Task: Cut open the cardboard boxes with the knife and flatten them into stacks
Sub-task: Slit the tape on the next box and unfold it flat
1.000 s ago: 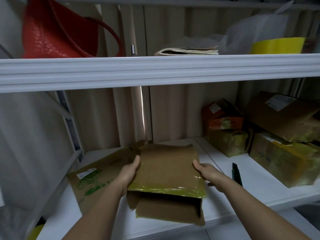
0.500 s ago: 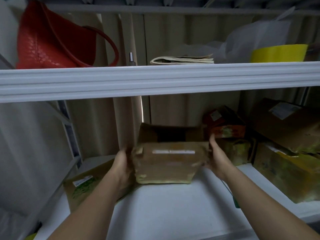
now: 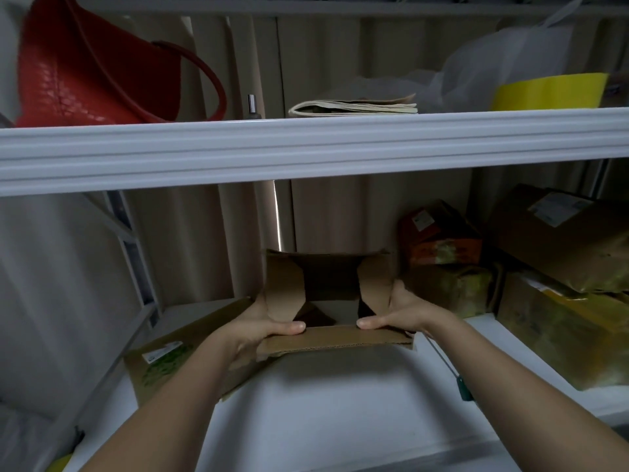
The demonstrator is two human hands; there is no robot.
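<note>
We hold the opened box (image 3: 326, 287) above the shelf (image 3: 340, 403), our left hand (image 3: 258, 327) and right hand (image 3: 405, 313) gripping its sides. Our thumbs press on its near flap. A knife (image 3: 459, 386) lies by our right forearm.

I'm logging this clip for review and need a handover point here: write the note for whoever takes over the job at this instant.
Left hand: grips the left side of the open box, thumb on its near flap.
Right hand: same grip on the right side.
The box is held over the white shelf, open end facing the camera, flaps loose, not yet flattened.
Done: one flattened box lies at the left.
The knife lies on the shelf beside the right forearm, untouched.
Left: collapse this box, add it to the flat one, then cut the sealed boxes at the right.
</note>
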